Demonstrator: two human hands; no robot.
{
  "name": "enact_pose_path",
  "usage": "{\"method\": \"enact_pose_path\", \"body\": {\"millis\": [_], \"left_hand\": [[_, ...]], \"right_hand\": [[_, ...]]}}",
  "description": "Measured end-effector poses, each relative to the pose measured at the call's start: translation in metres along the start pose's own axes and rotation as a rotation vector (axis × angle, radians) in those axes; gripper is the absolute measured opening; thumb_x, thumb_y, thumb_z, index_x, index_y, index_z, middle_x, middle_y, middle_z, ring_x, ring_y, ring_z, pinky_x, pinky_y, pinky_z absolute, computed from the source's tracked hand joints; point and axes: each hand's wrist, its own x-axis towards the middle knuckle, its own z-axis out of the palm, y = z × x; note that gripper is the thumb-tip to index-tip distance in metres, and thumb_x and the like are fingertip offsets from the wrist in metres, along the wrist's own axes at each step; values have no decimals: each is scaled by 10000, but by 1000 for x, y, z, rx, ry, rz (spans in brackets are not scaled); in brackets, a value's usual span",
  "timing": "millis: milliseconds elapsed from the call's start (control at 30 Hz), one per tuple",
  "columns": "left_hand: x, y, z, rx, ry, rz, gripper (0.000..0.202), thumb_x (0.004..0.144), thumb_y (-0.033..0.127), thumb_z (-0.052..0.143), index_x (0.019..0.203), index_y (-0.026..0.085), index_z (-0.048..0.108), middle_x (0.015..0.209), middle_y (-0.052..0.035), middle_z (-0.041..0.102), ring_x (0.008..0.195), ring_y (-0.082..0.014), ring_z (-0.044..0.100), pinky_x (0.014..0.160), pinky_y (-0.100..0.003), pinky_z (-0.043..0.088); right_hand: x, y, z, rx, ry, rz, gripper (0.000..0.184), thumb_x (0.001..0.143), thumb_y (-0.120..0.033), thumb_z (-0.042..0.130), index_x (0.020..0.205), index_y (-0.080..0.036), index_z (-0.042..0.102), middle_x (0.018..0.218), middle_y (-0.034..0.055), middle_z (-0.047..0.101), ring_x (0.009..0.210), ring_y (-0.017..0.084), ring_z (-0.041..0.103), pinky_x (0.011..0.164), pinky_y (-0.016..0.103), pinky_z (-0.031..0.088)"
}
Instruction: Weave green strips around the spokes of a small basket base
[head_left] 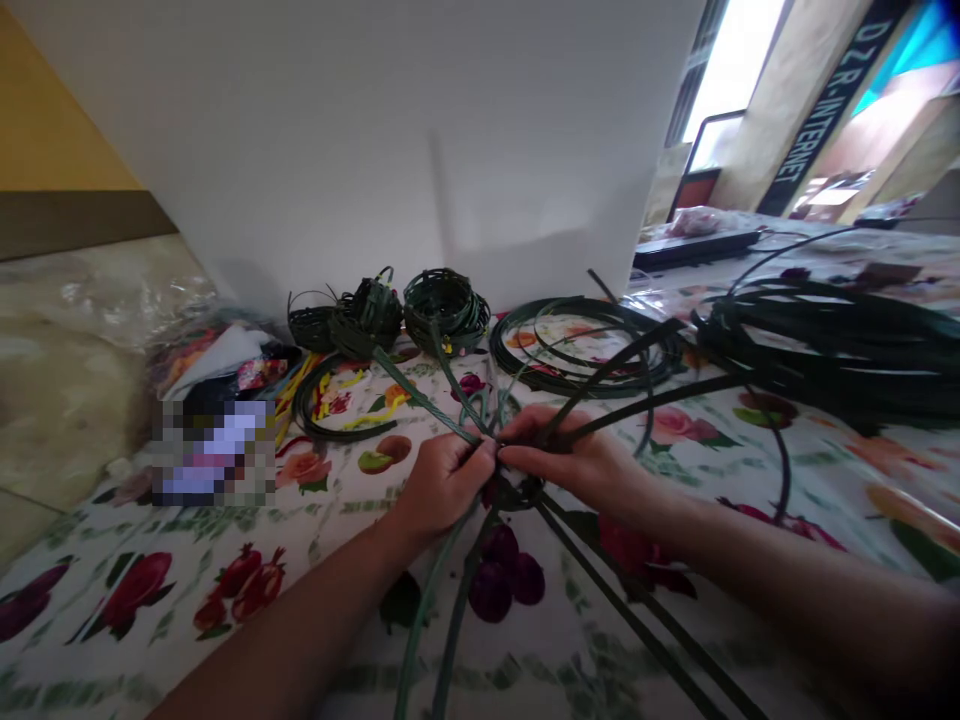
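My left hand (444, 478) and my right hand (571, 455) meet at the middle of the table, both closed on a crossing of dark green weaving strips (600, 590). The strips fan out from my fingers toward the back and toward the front edge. The fingertips pinch the point where the strips cross. Behind my hands stand small woven green baskets (446, 305), one beside another (367, 315).
A fruit-and-flower tablecloth (150, 590) covers the table. Coils of green strip lie at the back middle (577, 345) and far right (832, 340). A smaller coil with yellow strips (337, 400) and a heap of bags (225, 370) sit at left. A white wall (375, 130) rises behind.
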Motion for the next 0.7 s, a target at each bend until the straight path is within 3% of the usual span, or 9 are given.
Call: {"method": "enact_pose_path", "body": {"millis": [100,367,600,700], "left_hand": [[-4,1,6,13,6,12,378,941,447,543,655,203,504,664,-3,560,664,-150,514,660,-271,414],[-10,-1,7,49,-82,34,239,999,394,519,908,197,622,967,-55,715,933,-219,637,854,-322,470],[-11,0,15,78,-83,-89,269,1000,404,494,789,237,504,631,-1,592,656,-199,583,702,-331,439],[-12,1,18,139,-27,-63,250,974,341,520,750,237,483,696,-26,610,732,-213,597,740,-341,442]], "right_hand": [[2,3,3,-60,57,7,266,779,-414,830,857,-184,720,729,6,683,681,151,612,637,280,495],[4,5,-5,-153,99,-72,225,809,-399,810,839,-185,746,762,19,698,716,162,605,663,296,479],[7,12,-1,-151,128,-45,248,813,-420,802,786,-184,731,704,2,656,693,153,567,658,295,448],[8,12,2,-136,122,-35,247,808,-404,798,748,-182,709,648,-15,606,647,137,527,624,284,426]]}}
